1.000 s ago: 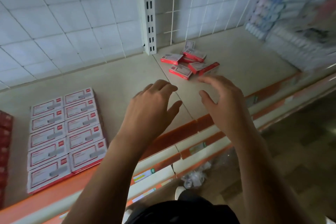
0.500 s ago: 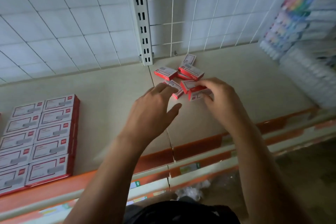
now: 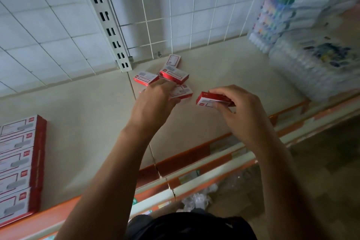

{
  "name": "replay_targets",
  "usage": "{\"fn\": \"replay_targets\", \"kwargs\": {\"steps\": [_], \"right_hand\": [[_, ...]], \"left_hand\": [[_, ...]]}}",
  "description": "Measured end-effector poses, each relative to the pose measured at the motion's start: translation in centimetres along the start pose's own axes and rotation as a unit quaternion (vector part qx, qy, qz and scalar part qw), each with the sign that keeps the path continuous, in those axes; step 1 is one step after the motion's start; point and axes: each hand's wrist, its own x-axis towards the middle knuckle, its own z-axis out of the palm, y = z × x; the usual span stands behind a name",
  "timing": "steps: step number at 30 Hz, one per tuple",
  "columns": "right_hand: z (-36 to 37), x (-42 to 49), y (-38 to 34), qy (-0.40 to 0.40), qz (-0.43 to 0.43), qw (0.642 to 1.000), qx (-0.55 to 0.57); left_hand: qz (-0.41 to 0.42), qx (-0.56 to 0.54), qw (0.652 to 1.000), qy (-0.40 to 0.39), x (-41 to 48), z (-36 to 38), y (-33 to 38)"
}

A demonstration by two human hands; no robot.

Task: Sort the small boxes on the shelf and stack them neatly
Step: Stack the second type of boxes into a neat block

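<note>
At the left end of the beige shelf (image 3: 87, 122) sits a neat block of flat red-and-white cardboard boxes (image 3: 17, 165), laid face up in a row. Each white face is framed in red, with a small red logo square in one corner and a grey patch; the print is too blurred to read. Towards the back of the shelf, just beside the white slotted upright (image 3: 109, 23), lies a loose pile of small red-and-white boxes (image 3: 173, 75), tilted and overlapping. The left grip (image 3: 153, 101) rests on this pile, fingers laid across it and thumb by the near edge of one box; whether it has closed on that box cannot be told. Just to the right, apart from the pile, the right grip (image 3: 239, 111) pinches a single small box (image 3: 206, 100) between curled fingers and thumb, its white face towards the camera. Blurred packs of coloured markers (image 3: 276, 11) stand at the far right.
</note>
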Motion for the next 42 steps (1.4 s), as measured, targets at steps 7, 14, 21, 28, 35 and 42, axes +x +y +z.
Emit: {"fn": "replay_targets", "kwargs": {"steps": [7,14,21,28,35,42], "right_hand": [[1.1,0.5,-2.9,0.005,-0.047,0.998,0.038],[6.8,1.7,-10.0,-0.050,-0.150,0.982,0.107],[12.4,1.3,-18.1,-0.111,-0.221,0.960,0.131],[16.0,-0.1,-24.5,-0.127,-0.235,0.954,0.135],[17.7,-1.7,-27.7,-0.139,-0.199,0.964,0.110],[18.6,-3.0,-29.9,-0.170,-0.165,0.963,0.130]], "left_hand": [[-0.003,-0.051,0.995,0.085,-4.6,-3.9,-1.8],[-0.084,-0.025,0.986,0.140,-12.4,-9.4,-7.2],[-0.175,0.001,0.970,0.168,-20.3,-13.9,-12.3],[-0.188,0.009,0.972,0.141,-24.8,-17.0,-16.4],[-0.144,-0.023,0.984,0.100,-26.1,-17.2,-19.2],[-0.072,-0.024,0.989,0.125,-25.6,-18.0,-20.5]]}}
